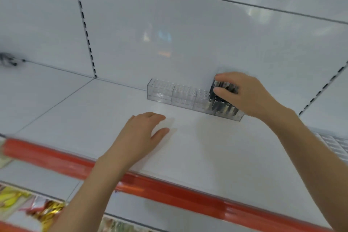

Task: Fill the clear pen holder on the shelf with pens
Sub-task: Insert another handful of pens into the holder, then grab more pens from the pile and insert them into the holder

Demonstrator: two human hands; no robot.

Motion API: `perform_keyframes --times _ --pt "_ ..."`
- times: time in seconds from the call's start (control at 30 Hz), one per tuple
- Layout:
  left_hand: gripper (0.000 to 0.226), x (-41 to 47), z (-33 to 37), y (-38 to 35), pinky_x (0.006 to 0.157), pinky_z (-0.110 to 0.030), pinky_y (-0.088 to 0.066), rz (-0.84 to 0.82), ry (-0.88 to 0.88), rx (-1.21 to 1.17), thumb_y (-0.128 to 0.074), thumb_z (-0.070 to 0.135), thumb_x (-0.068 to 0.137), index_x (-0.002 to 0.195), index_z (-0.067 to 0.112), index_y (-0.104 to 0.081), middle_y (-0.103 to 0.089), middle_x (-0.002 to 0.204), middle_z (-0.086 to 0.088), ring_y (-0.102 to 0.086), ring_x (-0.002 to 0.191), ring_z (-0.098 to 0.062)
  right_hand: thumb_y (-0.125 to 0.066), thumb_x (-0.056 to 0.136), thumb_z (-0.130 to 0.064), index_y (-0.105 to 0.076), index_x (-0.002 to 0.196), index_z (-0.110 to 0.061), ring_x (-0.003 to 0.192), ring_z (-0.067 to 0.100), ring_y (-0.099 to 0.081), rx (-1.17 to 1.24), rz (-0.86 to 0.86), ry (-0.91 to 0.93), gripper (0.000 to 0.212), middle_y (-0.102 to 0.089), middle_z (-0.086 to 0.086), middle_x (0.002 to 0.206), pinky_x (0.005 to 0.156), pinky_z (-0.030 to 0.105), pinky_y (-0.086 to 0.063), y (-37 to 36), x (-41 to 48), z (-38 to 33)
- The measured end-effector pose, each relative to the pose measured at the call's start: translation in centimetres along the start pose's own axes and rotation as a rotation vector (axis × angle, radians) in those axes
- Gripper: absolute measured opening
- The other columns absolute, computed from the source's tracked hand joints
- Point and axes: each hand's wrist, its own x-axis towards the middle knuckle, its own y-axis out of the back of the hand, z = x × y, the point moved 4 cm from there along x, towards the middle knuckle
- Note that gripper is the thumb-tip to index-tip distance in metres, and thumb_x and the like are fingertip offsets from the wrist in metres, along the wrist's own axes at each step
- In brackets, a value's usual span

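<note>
The clear pen holder (169, 92) is a long, low, transparent block divided into sections. It stands on the white shelf (207, 147), set against the back panel (150, 24) and right of centre in the view. The left and middle sections show rows of vacant holes. The right end section contains dark pens (224, 107) standing upright.

Right hand (250, 96): positioned directly over the right end of the holder, reaching in from the right. The fingers and thumb are curled round the upper ends of a bundle of the dark pens, with the thumb on the near side and the fingertips on the far side. Motion blur prevents counting the pens or telling how deep they sit.

Left hand (139, 133): positioned in front of the holder, toward its left sections and well apart from it. The palm faces down, the fingers are extended and relaxed, and the thumb is spread to the right. It holds nothing. It lies close over the shelf surface; whether it touches cannot be told.

A red strip (169, 192) runs along the front edge of the shelf, below both forearms. A slotted upright (84, 24) divides the back panel at left. Packaged goods (43, 211) show on a lower level at bottom left.
</note>
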Motion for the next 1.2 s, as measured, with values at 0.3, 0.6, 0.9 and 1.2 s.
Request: perform_keyframes --times 0.3,0.6,0.9,1.2 --pt "0.057 -12.3 -8.8 8.8 0.088 -0.034 -0.045 0.22 0.255 0.093 -0.045 0.051 0.083 0.118 0.01 -0.062 -0.068 0.111 -0.009 -0.064 0.101 -0.028 -0.06 0.086 -0.024 -0.061 0.114 -0.015 0.105 0.002 -0.046 0.189 -0.103 0.217 0.029 -0.059 -0.004 0.118 0.084 -0.002 -0.023 -6.8 0.8 -14.7" --pt "0.04 -33.7 -23.9 16.1 0.091 -0.029 -0.041 0.262 0.763 0.119 -0.054 0.03 0.09 0.128 0.016 -0.054 -0.059 0.126 -0.004 -0.055 0.114 -0.023 -0.057 0.089 -0.025 -0.057 0.121 -0.015 0.112 0.004 -0.047 0.499 -0.454 0.375 0.033 -0.056 -0.004 0.119 0.094 0.011 -0.031 -23.6 -4.9 -38.0" --pt "0.045 -47.2 -32.7 16.3 0.097 -0.023 -0.039 0.152 1.126 0.093 -0.048 0.038 0.092 0.134 0.021 -0.047 -0.054 0.133 0.0 -0.052 0.12 -0.015 -0.054 0.091 -0.025 -0.051 0.126 -0.016 0.114 0.012 -0.049 0.482 -0.689 0.056 0.036 -0.055 0.001 0.128 0.092 0.02 -0.035 -36.2 -11.8 -44.0" --pt "0.048 -46.5 -43.6 17.6 0.1 -0.023 -0.039 0.109 1.243 0.031 -0.045 0.041 0.093 0.137 0.025 -0.04 -0.047 0.141 0.002 -0.048 0.124 -0.013 -0.052 0.092 -0.021 -0.053 0.123 -0.016 0.103 0.012 -0.051 0.46 -0.728 0.01 0.032 -0.057 0.003 0.124 0.08 0.013 -0.037 -45.2 -4.7 -49.6"
